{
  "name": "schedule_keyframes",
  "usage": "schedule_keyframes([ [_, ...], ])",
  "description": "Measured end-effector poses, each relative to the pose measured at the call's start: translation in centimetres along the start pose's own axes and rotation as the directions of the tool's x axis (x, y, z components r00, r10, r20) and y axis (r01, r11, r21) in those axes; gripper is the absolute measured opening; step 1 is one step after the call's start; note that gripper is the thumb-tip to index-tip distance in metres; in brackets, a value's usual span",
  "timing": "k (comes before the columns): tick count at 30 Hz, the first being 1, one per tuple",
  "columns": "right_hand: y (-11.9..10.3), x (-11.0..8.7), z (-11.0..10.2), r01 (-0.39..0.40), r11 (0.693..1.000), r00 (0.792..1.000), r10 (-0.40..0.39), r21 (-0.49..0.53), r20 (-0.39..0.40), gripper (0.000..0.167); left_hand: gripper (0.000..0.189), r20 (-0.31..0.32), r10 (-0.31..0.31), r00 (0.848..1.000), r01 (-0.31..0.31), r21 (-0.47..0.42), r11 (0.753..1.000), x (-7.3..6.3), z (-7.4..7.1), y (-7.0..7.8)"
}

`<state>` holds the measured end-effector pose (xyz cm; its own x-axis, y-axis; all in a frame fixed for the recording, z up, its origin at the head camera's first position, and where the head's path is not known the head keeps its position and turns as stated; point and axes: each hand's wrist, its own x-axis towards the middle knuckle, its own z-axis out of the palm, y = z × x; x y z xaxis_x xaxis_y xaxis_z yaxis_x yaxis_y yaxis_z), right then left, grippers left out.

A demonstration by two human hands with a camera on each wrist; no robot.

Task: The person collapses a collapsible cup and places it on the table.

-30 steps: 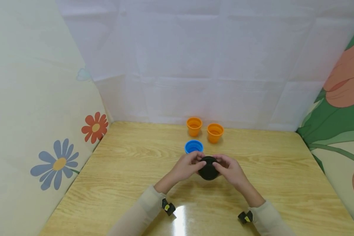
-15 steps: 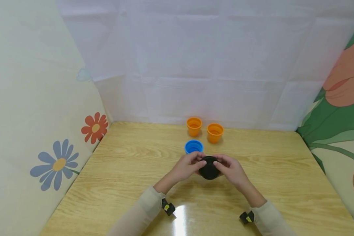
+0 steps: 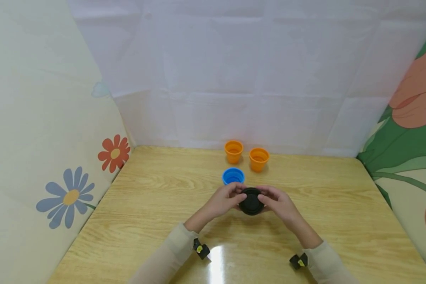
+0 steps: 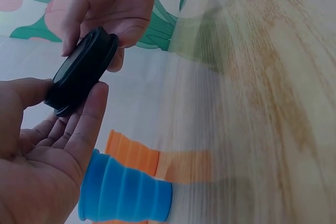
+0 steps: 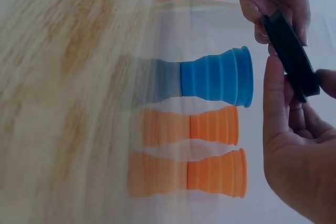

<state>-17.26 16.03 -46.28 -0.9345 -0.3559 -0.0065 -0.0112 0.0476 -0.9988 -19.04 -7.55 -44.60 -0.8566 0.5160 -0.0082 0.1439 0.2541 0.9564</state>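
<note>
A black collapsible cup, folded into a flat disc, is held above the table between both hands. My left hand pinches its left side, thumb over the face and fingers beneath. On the opposite side, my right hand pinches the rim the same way. The left wrist view shows the folded cup tilted and clear of the wood. Just beyond the hands stands a blue collapsible cup, extended and upright, its lower part hidden by the left fingers in the head view.
Two extended orange cups, one at back left and one at right, stand upright behind the blue one. The wood-grain table ends at a white cloth, with flower-printed sheets at both sides.
The right thumb has shifted slightly on the black cup's face, and the right wrist has drifted a little to the right. Both hands keep their hold; the other cups have not moved.
</note>
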Motion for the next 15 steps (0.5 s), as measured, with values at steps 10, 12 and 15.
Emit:
schedule_keyframes([
  [10,-0.03,-0.02,-0.25,-0.031,0.999,0.999,0.031,-0.009,0.016,0.045,0.036,0.021,0.005,1.0,-0.004,-0.018,1.0,0.02,0.18,-0.22],
  [12,0.0,-0.02,-0.23,-0.034,0.999,0.999,0.034,-0.01,0.015,0.045,0.036,0.02,-0.001,1.0,0.002,-0.02,1.0,0.04,0.25,-0.27],
  [15,0.01,-0.05,-0.21,-0.035,0.999,0.999,0.035,-0.008,0.015,0.045,0.036,0.021,-0.012,1.0,0.013,-0.025,1.0,0.07,0.33,-0.33],
])
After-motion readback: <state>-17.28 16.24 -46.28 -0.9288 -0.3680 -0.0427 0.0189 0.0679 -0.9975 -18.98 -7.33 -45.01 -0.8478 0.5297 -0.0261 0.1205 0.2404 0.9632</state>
